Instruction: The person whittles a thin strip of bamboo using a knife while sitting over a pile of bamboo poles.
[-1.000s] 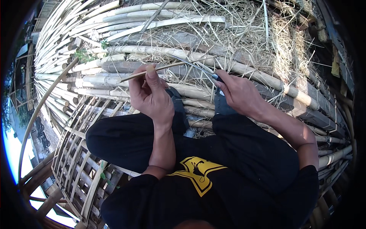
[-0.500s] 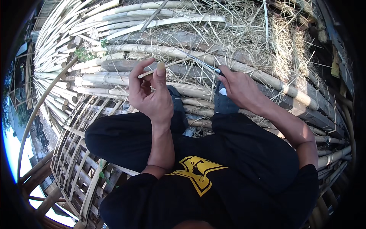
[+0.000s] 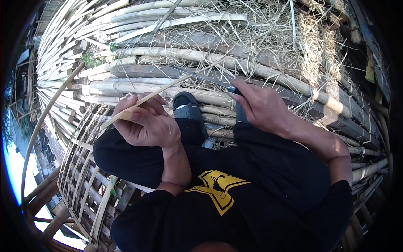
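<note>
My left hand [image 3: 147, 122] pinches a thin bamboo strip [image 3: 164, 87] between thumb and fingers. A tan covering wraps that thumb. One end of the strip sticks out past the palm at the lower left; the rest slants up and away to the right. In my right hand [image 3: 264, 107] is a knife [image 3: 212, 80], its dark handle within the closed fingers. The narrow blade points up and left and crosses the strip ahead of my left hand. Whether the edge touches the strip I cannot tell.
Bamboo poles [image 3: 113, 89] lie side by side beneath my feet and fan out at the left. Pale shavings [image 3: 268, 38] cover the far right. A woven bamboo lattice [image 3: 86, 180] stands at my lower left, beside a bent pole [image 3: 44, 119]. My dark shoe [image 3: 187, 111] rests on the poles.
My left hand has moved left and slightly nearer, turning so more of the strip shows. My right hand, with the knife, has shifted a little left and nearer.
</note>
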